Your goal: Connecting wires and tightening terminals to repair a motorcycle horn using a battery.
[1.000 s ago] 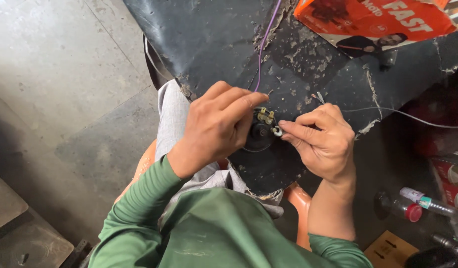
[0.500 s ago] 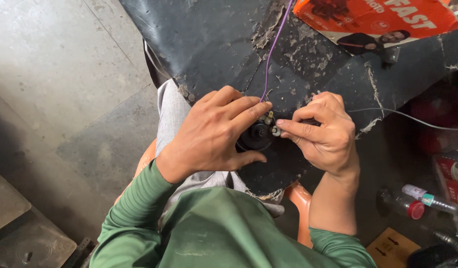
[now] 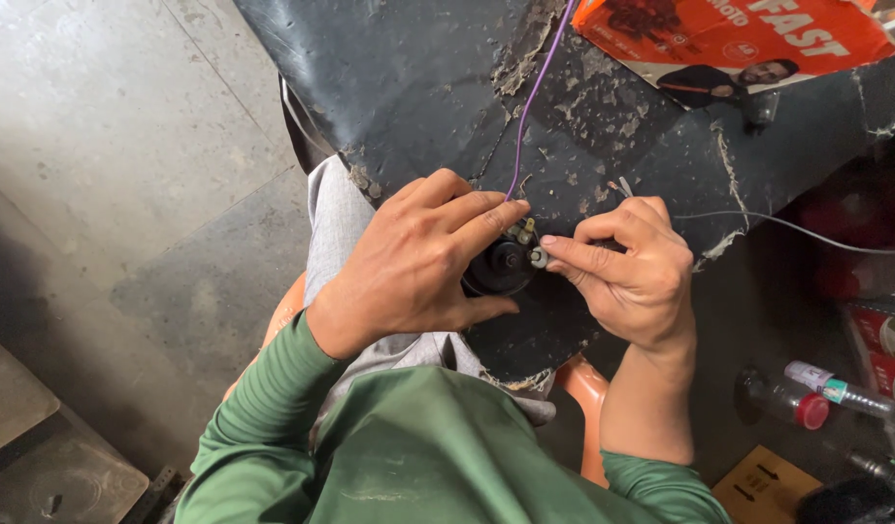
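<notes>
Firmly, the round black part is gripped by the left hand; its small terminal, pinched by the right hand, should be kept steady.

2 hands, 2 wires, 2 bottles

Small black round part: mostly hidden under left hand. Purple wire: cut off at top edge. Thin grey wire: runs off right edge.
</notes>
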